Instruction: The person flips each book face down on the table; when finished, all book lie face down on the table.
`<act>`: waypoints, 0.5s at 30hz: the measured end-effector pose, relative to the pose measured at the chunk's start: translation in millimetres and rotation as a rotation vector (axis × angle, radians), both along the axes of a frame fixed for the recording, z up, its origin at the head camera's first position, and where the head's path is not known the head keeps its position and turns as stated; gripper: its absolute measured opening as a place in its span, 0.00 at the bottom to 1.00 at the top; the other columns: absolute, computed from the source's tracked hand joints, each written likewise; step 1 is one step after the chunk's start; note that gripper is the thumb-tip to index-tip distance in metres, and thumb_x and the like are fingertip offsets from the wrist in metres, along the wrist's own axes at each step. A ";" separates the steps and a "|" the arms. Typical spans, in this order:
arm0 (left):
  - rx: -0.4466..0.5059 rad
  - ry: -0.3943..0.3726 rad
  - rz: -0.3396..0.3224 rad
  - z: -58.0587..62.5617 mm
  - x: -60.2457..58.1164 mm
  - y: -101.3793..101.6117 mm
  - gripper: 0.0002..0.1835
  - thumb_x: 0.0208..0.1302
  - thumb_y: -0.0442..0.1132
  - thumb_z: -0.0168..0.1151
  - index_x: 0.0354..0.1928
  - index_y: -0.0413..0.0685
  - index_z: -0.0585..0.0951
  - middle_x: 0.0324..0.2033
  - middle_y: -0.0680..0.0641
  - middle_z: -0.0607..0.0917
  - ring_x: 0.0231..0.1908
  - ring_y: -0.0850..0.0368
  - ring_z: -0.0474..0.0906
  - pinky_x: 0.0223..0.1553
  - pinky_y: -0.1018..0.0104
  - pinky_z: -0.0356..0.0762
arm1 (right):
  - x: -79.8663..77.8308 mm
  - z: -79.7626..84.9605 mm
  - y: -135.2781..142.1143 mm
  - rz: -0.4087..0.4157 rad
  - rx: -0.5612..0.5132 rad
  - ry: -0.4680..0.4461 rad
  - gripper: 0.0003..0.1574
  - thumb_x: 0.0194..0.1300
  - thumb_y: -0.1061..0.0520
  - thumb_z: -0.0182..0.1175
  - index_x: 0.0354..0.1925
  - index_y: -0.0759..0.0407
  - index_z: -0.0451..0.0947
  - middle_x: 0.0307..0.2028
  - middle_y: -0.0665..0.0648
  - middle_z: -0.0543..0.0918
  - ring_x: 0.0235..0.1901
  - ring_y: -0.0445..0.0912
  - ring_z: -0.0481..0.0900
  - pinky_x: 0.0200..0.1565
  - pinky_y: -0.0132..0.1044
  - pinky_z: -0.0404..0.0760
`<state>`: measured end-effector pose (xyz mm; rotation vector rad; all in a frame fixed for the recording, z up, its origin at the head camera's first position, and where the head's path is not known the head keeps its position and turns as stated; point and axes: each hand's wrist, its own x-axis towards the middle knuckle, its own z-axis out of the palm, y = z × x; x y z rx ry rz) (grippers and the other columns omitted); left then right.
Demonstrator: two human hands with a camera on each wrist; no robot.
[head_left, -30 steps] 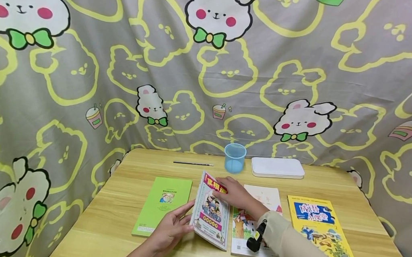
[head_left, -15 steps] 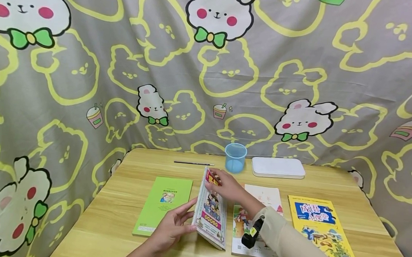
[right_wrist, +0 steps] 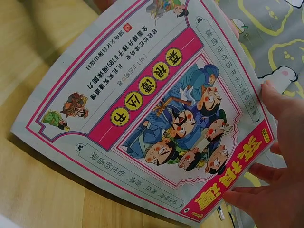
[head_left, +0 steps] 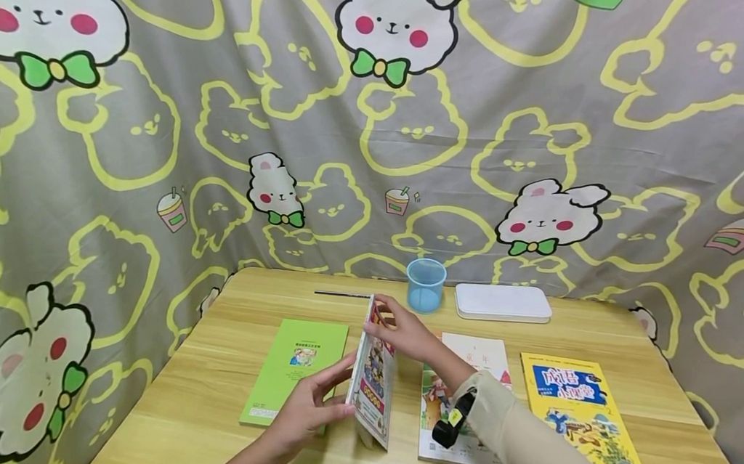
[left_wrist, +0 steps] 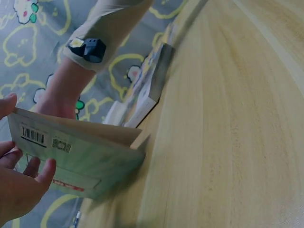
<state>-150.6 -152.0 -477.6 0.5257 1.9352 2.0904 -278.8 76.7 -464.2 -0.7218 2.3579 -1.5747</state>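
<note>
Both hands hold a pink-and-white book with cartoon figures on its front. It stands tilted up above the table, nearly edge-on in the head view. My left hand grips the left edge, thumb at the front, other fingers behind. At the top edge, my right hand pinches the cover. The left wrist view shows the book's pale green back cover with a barcode. In the right wrist view the front cover faces the camera, with the right hand's fingers at its top edge.
A green book lies left. To the right lie a white illustrated book, partly under the right arm, and a yellow book. Behind are a pencil, a blue cup and a white case, before a patterned curtain.
The book has turned from mostly facing up to nearly edge-on, its right side swinging left and its top rising. My right hand moved left with it; the left hand stayed about in place.
</note>
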 end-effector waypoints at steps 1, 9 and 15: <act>-0.001 0.002 -0.001 0.8 0.0 0.1 0.43 0.61 0.24 0.69 0.78 0.43 0.64 0.79 0.43 0.60 0.76 0.39 0.59 0.67 0.62 0.74 | 0.4 0.3 -0.4 -0.002 -0.008 -0.005 0.51 0.74 0.38 0.61 0.82 0.54 0.50 0.76 0.68 0.63 0.72 0.69 0.65 0.69 0.64 0.69; 0.002 0.015 -0.018 4.0 1.0 -0.1 0.41 0.63 0.25 0.68 0.78 0.40 0.64 0.80 0.45 0.58 0.77 0.45 0.56 0.69 0.64 0.70 | -0.2 -1.2 -3.2 -0.001 -0.056 -0.044 0.52 0.72 0.40 0.63 0.83 0.44 0.48 0.77 0.65 0.61 0.75 0.66 0.61 0.70 0.65 0.67; -0.005 0.066 -0.042 2.7 2.1 -1.7 0.40 0.65 0.24 0.66 0.78 0.41 0.63 0.80 0.47 0.57 0.78 0.45 0.54 0.70 0.64 0.69 | 0.3 -3.0 -4.1 0.020 -0.090 -0.092 0.52 0.72 0.40 0.64 0.82 0.41 0.47 0.77 0.66 0.61 0.70 0.67 0.68 0.67 0.62 0.73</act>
